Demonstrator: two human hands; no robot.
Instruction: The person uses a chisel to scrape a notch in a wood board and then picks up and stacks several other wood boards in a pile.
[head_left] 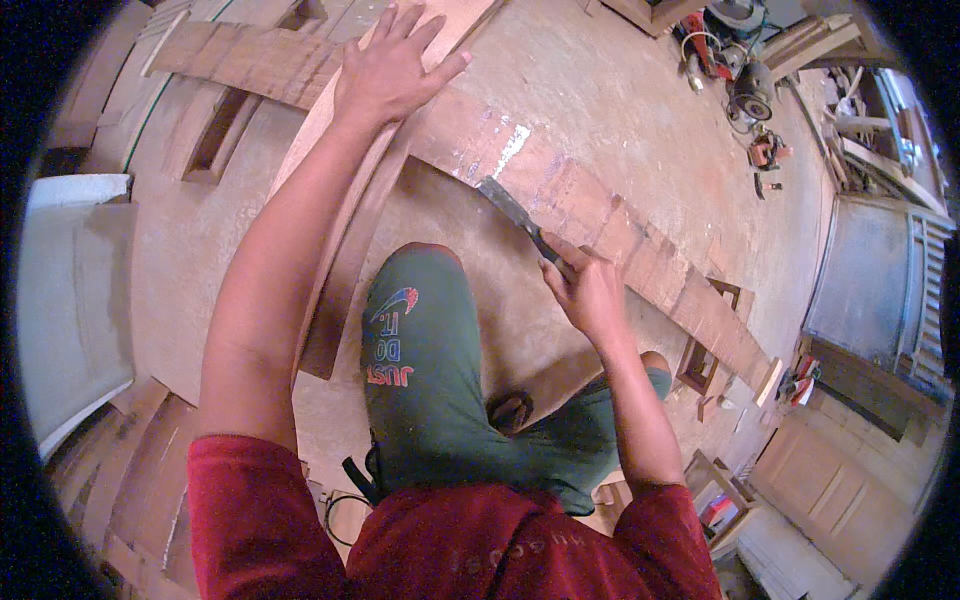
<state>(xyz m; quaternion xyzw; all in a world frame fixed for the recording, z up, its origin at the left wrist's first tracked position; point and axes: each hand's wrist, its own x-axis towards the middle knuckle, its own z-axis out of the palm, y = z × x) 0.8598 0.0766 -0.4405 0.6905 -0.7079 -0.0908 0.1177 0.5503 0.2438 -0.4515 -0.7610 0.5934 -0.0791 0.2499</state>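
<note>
My left hand (388,75) lies with fingers spread and palm down on a light wooden plank (315,135) that crosses over a longer board. My right hand (590,290) is wrapped round the dark handle of a flat-bladed chisel (508,205). Its blade tip rests at the near edge of the long wooden board (590,200), which runs from the upper left to the lower right. Close to the tip, a white glue-like streak (513,148) and shiny patches mark the board's face. My knees are bent below the board.
Wooden frame blocks (215,135) stand under the board's left part, with another block (705,350) beneath its right part. Power tools (745,90) and an orange tool (768,150) lie on the floor at the upper right. Stacked planks (130,480) fill the lower left.
</note>
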